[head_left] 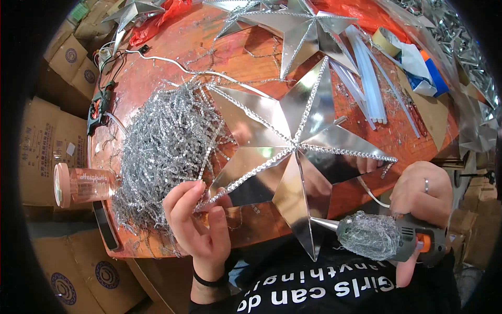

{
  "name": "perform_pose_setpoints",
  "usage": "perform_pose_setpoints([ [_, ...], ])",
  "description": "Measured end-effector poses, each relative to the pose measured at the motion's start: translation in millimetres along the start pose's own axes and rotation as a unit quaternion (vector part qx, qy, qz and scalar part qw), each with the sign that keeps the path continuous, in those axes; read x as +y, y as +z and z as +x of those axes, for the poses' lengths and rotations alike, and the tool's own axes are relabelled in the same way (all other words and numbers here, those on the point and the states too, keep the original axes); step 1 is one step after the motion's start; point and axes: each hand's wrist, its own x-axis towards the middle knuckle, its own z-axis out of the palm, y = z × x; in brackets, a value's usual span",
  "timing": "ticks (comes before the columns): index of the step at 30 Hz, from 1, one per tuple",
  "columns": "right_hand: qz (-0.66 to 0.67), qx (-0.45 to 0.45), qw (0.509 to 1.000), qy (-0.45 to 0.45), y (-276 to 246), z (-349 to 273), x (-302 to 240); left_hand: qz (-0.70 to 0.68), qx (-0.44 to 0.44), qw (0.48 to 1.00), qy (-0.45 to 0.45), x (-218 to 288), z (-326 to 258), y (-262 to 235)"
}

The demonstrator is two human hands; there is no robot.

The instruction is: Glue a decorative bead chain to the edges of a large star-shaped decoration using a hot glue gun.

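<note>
A shiny silver star [251, 172] with folded points lies in front of me, tilted over the table's near edge. Bumpy silver garland trim [261, 166] runs along several of its ridges; the point nearest me has a bare ridge. My left hand [196, 225] grips the lower-left point at its tip, a strand of trim passing by the fingers. In my right hand [423, 193] is a hot glue gun [371, 238], its barrel wrapped in fine glue threads. The nozzle is at the bare ridge of the near point; whether it touches is unclear.
A large heap of silver garland [164, 146] sits left, beside a pink-lidded jar [83, 186] and a phone [106, 225]. Clear glue sticks [368, 78] and a tape roll [386, 42] lie at the right. Another star [308, 29] stands behind. A white cord [198, 70] crosses the table.
</note>
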Motion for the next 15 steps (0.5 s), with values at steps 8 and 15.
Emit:
perform_pose_setpoints([
  [8, -0.023, -0.017, 0.999, 0.017, 1.3, -6.1, -23.0, -0.026, 0.006, 1.000, 0.003, 2.6, 1.8, -0.4],
  [15, -0.037, -0.031, 0.998, -0.046, 11.6, -25.8, -24.2, -0.029, 0.027, 0.999, 0.013, 1.6, 2.0, 2.2],
])
